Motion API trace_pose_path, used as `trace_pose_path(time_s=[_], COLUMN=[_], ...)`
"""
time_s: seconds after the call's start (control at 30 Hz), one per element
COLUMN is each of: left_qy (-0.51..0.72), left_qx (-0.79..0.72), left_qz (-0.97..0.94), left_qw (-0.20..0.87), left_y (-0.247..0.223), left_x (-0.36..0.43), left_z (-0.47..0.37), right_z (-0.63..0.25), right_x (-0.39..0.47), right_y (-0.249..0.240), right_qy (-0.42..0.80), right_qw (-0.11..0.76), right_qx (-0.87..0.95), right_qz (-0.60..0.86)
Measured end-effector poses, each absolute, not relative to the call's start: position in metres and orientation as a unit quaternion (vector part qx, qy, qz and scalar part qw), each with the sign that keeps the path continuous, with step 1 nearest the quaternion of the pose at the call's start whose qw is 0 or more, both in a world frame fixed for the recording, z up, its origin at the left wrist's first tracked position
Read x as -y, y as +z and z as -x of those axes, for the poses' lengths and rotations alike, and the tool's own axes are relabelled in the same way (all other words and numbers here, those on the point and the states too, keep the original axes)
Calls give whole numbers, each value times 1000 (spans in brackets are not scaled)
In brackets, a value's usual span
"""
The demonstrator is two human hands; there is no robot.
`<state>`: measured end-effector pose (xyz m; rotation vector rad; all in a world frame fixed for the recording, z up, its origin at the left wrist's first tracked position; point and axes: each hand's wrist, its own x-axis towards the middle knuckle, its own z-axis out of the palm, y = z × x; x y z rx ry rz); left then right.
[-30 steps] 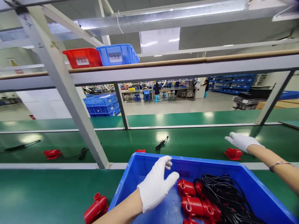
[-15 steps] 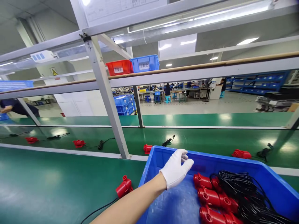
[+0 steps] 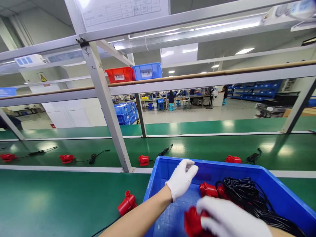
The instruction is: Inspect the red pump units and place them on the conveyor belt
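Note:
My left hand (image 3: 181, 179), in a white glove, hovers over the left part of a blue bin (image 3: 218, 163). Its fingers are bent but apart from the thumb, with nothing between them. In the front of the bin my right hand (image 3: 227, 215), also gloved and slightly blurred, is closed around a red pump (image 3: 193, 221). Behind it lies another red pump (image 3: 208, 190), and coiled black cables (image 3: 247, 194) fill the bin's right side. A single red pump (image 3: 127, 203) with a black cord rests on the green bench, left of the bin.
Beyond a white rail, more red pumps (image 3: 143, 160) with black cords lie spaced along a green belt (image 3: 197, 146). A grey post (image 3: 108, 108) rises left of the bin. Red (image 3: 120, 75) and blue (image 3: 147, 70) boxes sit on the overhead shelf. People sit far behind.
My right hand has come in from the lower right and grasped a red pump, which now sits farther left. My left hand stays nearly the same. The view has shifted, and the belt's pumps appear farther left.

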<state>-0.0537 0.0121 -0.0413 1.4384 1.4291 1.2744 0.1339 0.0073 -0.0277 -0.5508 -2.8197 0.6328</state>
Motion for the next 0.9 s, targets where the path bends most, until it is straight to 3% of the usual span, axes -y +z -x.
trace_pose_path(time_s=[0.13,0.3,0.57,0.9], left_qy=[505,476,566,642], left_qx=[-515,-422,-397,-474], left_qz=[-525,-526,-526,-466], left_qw=[452,564,495,382], left_y=[-40,-37,-29,-15], left_x=[-11,2,5,11], left_z=[49,36,29,33], right_z=[-147,-153,-144,-143], right_x=[-46,-61,-59,-55], right_y=[4,7,8,-18], right_qy=[284,304,421,489], right_qw=[153,220,274,200], right_qx=[887,856,788,789], right_qz=[331,356,357,313])
